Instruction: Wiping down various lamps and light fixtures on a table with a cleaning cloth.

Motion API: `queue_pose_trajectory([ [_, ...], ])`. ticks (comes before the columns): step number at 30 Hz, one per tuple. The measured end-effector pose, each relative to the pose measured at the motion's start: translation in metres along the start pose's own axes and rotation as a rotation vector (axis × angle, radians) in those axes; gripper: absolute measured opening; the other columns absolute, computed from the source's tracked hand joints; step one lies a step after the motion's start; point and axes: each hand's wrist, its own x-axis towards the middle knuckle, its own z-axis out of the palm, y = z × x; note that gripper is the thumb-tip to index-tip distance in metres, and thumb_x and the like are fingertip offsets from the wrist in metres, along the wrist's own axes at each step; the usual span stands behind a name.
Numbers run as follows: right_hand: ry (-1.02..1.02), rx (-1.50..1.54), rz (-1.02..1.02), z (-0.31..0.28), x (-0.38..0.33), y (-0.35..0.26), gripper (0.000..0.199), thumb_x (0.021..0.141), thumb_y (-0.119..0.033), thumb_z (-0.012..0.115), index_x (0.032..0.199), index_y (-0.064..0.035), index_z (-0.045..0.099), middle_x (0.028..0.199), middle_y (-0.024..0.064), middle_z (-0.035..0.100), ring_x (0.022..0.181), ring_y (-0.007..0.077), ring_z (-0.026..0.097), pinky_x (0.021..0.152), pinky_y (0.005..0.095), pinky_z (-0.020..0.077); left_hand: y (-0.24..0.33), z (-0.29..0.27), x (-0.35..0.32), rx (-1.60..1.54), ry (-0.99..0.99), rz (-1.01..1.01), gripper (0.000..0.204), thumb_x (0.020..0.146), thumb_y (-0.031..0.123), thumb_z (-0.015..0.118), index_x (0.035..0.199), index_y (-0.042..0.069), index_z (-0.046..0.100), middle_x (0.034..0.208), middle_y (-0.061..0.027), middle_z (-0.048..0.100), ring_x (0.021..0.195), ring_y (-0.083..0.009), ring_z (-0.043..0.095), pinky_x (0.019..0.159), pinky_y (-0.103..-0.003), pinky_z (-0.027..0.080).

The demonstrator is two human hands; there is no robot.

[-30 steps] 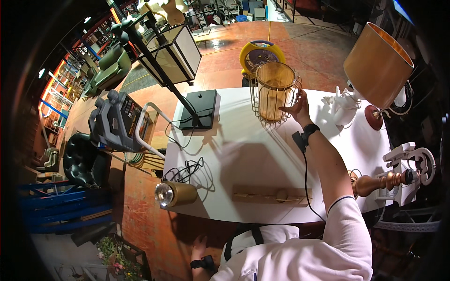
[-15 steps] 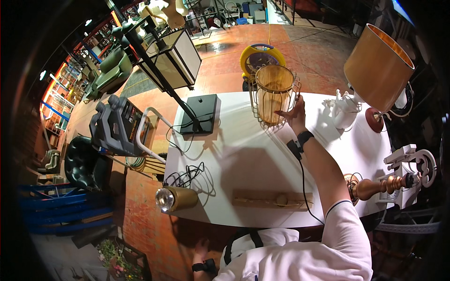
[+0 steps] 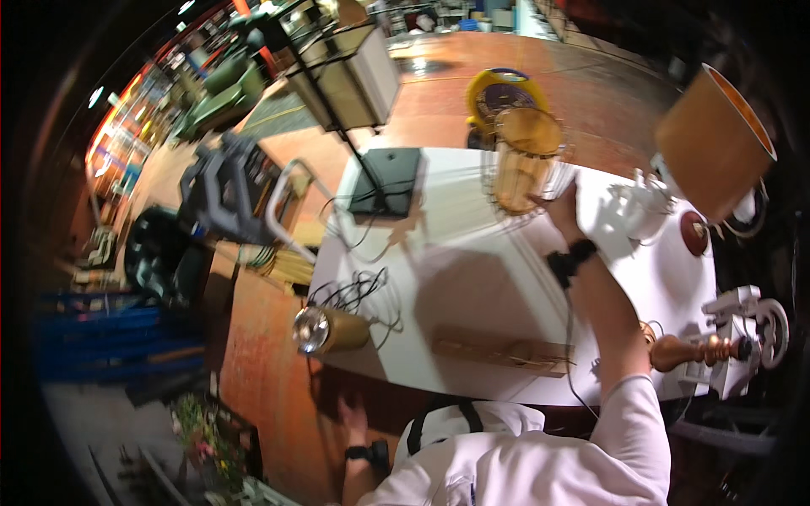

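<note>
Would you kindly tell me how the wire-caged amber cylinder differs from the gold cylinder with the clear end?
Pose: the wire-caged amber cylinder stands upright; the gold cylinder lies on its side.
Look: the amber one has thin bars around it; the gold one has a plain wall.
Hands: the right hand is at the amber one's side; neither hand is at the gold one.
Both are round-bodied and on the white table.

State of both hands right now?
Left hand: open, nothing visible in it.
Right hand: open, beside the wire-caged amber cylinder; too blurred to tell whether it touches.
</note>
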Motion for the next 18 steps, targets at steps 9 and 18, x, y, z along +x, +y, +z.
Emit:
queue_pose_trajectory([
  [9,-0.301,0.125,-0.120,-0.206,-0.140,-0.165,0.021,0.077,-0.004,0.061,0.097,0.0017,0.059,0.096,0.0125,0.061,0.093,0.0203,0.058,0.084,0.0321,0.0437,0.086,0.009,0.070,-0.144,0.251,0.238,0.103,0.063,0.031,0.081,0.134,-0.003,0.015,0.131,-0.0219,0.024,0.119,-0.0347,0.033,0.100,-0.044,0.029],
  [18,-0.622,0.421,0.764,-0.210,-0.367,-0.125,0.011,0.080,-0.004,0.057,0.085,0.0048,0.061,0.071,0.0055,0.062,0.067,0.0102,0.057,0.060,0.0234,0.0442,0.134,0.029,0.093,-0.677,0.116,0.265,0.059,0.067,0.009,0.078,0.114,-0.004,0.046,0.111,-0.0122,0.055,0.098,-0.0196,0.056,0.085,-0.032,0.046],
])
